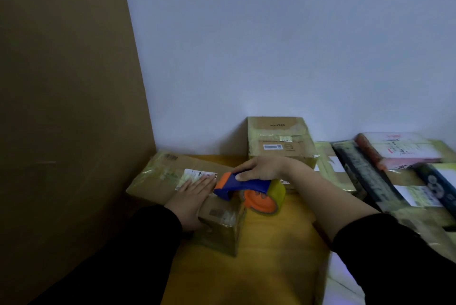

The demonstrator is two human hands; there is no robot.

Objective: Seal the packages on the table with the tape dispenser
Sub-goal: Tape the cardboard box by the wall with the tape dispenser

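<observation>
A long cardboard package [158, 176] wrapped in clear tape lies at the left of the wooden table [283, 243], with a white label on top. My left hand [195, 193] lies flat on its top, fingers straight, thumb over the near side. My right hand [259, 167] grips the blue and orange tape dispenser [246, 187], whose blue nose touches the package's top at its right end. The roll of clear tape [265, 199] hangs past the package's right edge.
A taped cardboard box [278, 139] stands against the white wall behind the dispenser. Several wrapped packages [394, 171] are piled along the right side. A big brown cardboard sheet [69, 107] stands at the left.
</observation>
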